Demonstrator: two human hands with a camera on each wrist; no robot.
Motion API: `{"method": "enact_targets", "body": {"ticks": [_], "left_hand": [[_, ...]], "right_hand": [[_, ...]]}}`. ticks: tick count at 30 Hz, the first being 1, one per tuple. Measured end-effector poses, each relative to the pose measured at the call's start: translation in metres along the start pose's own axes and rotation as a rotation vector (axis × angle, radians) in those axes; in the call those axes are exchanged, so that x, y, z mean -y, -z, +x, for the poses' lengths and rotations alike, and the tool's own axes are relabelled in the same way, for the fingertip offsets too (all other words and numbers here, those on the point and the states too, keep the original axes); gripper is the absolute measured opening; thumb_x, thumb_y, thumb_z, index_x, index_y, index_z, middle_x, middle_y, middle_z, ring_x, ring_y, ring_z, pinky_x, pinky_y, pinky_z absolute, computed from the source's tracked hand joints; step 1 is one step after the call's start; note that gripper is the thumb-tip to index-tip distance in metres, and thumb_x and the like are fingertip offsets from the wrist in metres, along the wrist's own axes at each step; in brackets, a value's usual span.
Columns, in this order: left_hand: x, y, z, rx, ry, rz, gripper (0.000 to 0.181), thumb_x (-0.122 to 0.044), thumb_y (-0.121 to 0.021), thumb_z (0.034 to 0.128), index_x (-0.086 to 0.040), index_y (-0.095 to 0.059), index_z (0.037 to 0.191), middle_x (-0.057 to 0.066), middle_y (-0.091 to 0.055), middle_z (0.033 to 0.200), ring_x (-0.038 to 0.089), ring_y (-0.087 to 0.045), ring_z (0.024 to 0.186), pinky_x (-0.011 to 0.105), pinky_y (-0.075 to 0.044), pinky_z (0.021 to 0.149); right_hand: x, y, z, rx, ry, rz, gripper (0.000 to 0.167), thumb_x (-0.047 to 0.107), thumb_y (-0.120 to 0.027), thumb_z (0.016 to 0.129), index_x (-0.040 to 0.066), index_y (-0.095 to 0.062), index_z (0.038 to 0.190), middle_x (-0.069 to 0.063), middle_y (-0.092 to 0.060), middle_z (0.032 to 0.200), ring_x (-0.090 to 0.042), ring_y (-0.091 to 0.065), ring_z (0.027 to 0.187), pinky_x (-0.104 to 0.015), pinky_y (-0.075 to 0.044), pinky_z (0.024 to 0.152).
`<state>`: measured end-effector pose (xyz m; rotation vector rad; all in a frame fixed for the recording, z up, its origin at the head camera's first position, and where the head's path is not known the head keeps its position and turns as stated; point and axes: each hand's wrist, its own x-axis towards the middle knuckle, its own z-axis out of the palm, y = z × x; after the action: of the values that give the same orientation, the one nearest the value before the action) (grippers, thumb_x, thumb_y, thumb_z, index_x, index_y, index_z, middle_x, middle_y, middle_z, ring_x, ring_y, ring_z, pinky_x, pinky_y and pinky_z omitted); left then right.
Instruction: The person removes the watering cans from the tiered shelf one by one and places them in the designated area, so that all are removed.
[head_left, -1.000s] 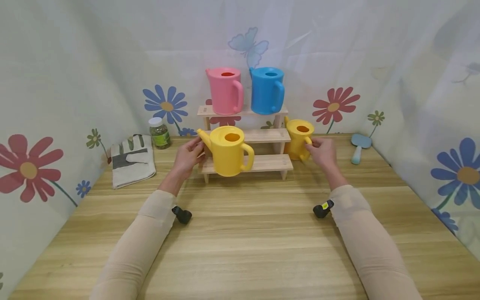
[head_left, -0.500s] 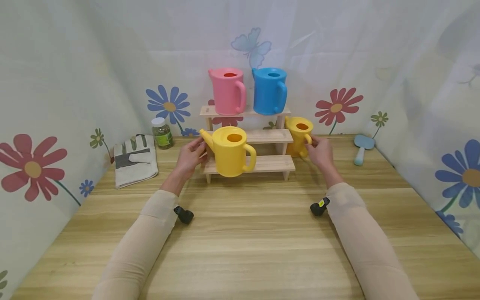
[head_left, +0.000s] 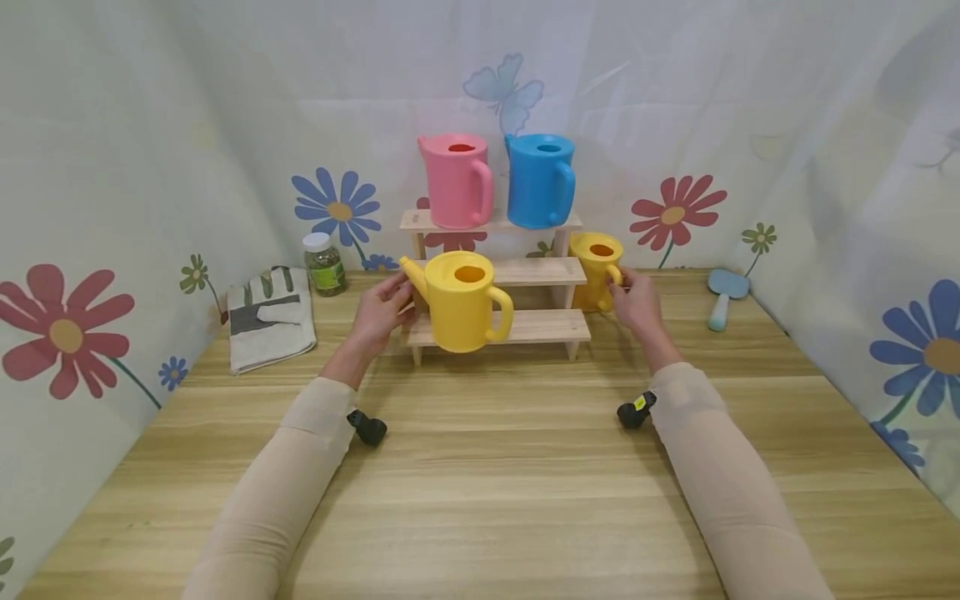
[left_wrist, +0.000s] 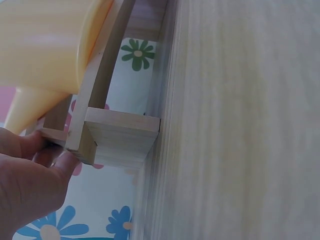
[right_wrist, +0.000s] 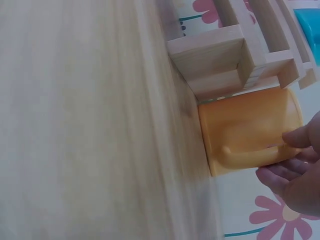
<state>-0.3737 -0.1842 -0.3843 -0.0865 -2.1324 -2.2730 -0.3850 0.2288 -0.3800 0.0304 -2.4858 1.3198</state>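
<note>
**Yellow rear can (head_left: 591, 287) held by its handle, wooden stand (head_left: 543, 327) by its end**

Smooth and slightly tapered, the rear can stands upright on the wood-grained table (head_left: 487, 500), just beside the stand's right end. The right hand (head_left: 637, 304) has thumb and fingers closed round the upper part of its looped handle. The left hand (head_left: 378, 317) pinches the left end of a pale slat, thumb and fingers nearly together.

The stand is stepped, three flat planks on squared supports. On the lowest sits a yellow front can (head_left: 459, 308), its spout a plain tapering tube pointing left, its handle a thick round curve. The top plank bears a pink can (head_left: 452, 187) and a blue can (head_left: 534, 192) of similar make. All four have a round opening on top; what lies inside cannot be made out.

A clear jar (head_left: 327, 275) with white lid and green label holds something dark and fine. Near it lies a flat fabric glove (head_left: 251, 350), cream with grey; far right, a small blue trowel (head_left: 727, 285) with a pale-tipped handle.
</note>
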Motion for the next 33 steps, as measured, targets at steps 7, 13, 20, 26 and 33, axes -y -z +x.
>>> {"method": "enact_targets", "body": {"ticks": [7, 13, 20, 26, 33], "left_hand": [[-0.002, -0.001, 0.001, -0.004, 0.010, 0.002, 0.046, -0.014, -0.049, 0.1067, -0.011, -0.043, 0.152, 0.015, -0.049, 0.149, 0.029, -0.049, 0.134, 0.041, -0.049, 0.104], [-0.003, -0.002, 0.000, -0.012, 0.003, 0.008, 0.045, -0.014, -0.049, 0.1067, -0.012, -0.045, 0.151, 0.015, -0.050, 0.148, 0.028, -0.050, 0.134, 0.041, -0.049, 0.103], [-0.002, -0.001, -0.001, -0.001, 0.006, 0.003, 0.046, -0.016, -0.049, 0.1067, -0.012, -0.044, 0.152, 0.016, -0.048, 0.149, 0.029, -0.048, 0.135, 0.042, -0.048, 0.105], [-0.005, -0.002, -0.004, 0.022, 0.016, 0.004, 0.047, -0.018, -0.048, 0.1068, -0.012, -0.042, 0.153, 0.016, -0.044, 0.152, 0.030, -0.046, 0.137, 0.042, -0.046, 0.107], [-0.001, -0.001, -0.003, 0.013, 0.001, 0.004, 0.047, -0.019, -0.049, 0.1068, -0.013, -0.043, 0.153, 0.015, -0.046, 0.151, 0.030, -0.048, 0.135, 0.042, -0.048, 0.105]], "right_hand": [[0.021, 0.014, -0.002, -0.037, -0.018, 0.040, 0.046, 0.013, -0.055, 0.103, -0.007, -0.046, 0.144, -0.025, -0.056, 0.136, -0.036, -0.055, 0.124, -0.045, -0.048, 0.104], [0.061, 0.016, -0.018, -0.026, 0.118, -0.007, 0.035, 0.015, -0.059, 0.102, -0.007, -0.061, 0.130, -0.022, -0.064, 0.126, -0.035, -0.060, 0.117, -0.045, -0.051, 0.101], [0.097, 0.003, -0.044, 0.055, 0.213, -0.011, 0.036, 0.022, -0.064, 0.100, -0.003, -0.066, 0.126, -0.018, -0.069, 0.117, -0.033, -0.065, 0.107, -0.044, -0.056, 0.092], [0.111, -0.011, -0.060, 0.115, 0.224, 0.039, 0.034, 0.025, -0.067, 0.099, 0.001, -0.070, 0.123, -0.012, -0.071, 0.115, -0.027, -0.067, 0.102, -0.040, -0.058, 0.089], [0.114, -0.037, -0.074, 0.214, 0.297, 0.285, 0.035, 0.024, -0.072, 0.096, 0.003, -0.070, 0.123, -0.010, -0.072, 0.116, -0.022, -0.068, 0.103, -0.033, -0.057, 0.090]]}}
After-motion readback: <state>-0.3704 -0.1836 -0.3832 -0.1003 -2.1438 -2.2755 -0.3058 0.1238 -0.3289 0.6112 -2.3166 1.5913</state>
